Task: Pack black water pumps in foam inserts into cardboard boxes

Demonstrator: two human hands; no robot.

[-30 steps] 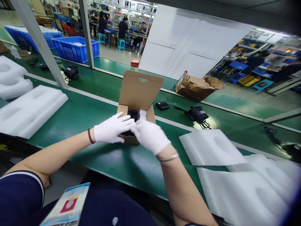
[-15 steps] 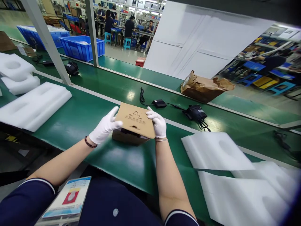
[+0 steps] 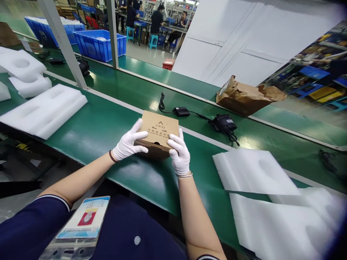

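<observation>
The box lid (image 3: pixel 155 121) — upright earlier — is now folded down.

Box (image 3: pixel 155 151), centre of frame: interior concealed beneath the lid (image 3: pixel 158 121); right end of the lower print covered by the right hand (image 3: pixel 180 156). Black unit (image 3: pixel 223 123), right of centre: label too small to read. Second unit (image 3: pixel 84 67), upper left: partly hidden behind the post (image 3: pixel 63 43). Badge (image 3: pixel 84 221), lower left: fine text illegible. Foam (image 3: pixel 320 227), lower right: blurred, cut off by the edge. Dark item (image 3: pixel 327 160), far right: blurred, unidentifiable. Worker (image 3: pixel 131 15), top: head cut off.
</observation>
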